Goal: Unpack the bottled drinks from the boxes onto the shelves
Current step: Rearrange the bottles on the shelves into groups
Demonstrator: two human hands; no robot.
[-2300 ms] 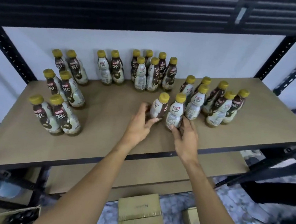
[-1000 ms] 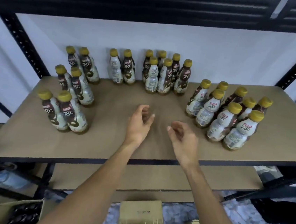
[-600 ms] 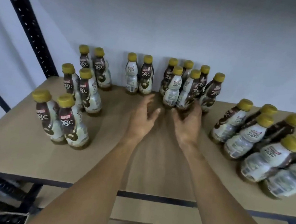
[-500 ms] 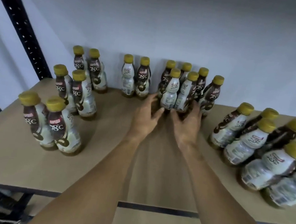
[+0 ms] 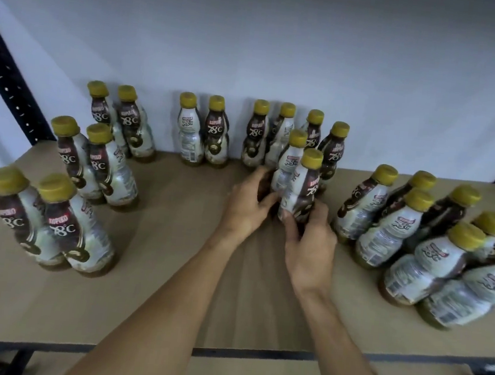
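The left hand grips the lower body of a pale-faced bottle, with its fingers curled round the far side and its thumb on the near side. The right hand grips the lower body of a dark-faced bottle in the same manner. The two bottles touch side by side, directly ahead of both palms. Each has its long axis close to vertical and its yellow cap uppermost. The fingers hide the bases, so it cannot be told whether the bottles rest on the shelf or are raised just off it. Each hand is already on its own bottle and neither has to reach. Just beyond the grip, against the wall, stands a back cluster of four bottles, with the held pair close in front of it. To the left of the grip a wall pair stands apart, and three further pairs run toward the near edge. To the right, a dense group stands near. Bare board lies on the wrist side of the grip. In judgement, a draw toward the wrists is unobstructed, while a shift to the right has little clearance. The boxes are not in view. The shelf is the only holder seen, and every bottle on it stands upright.
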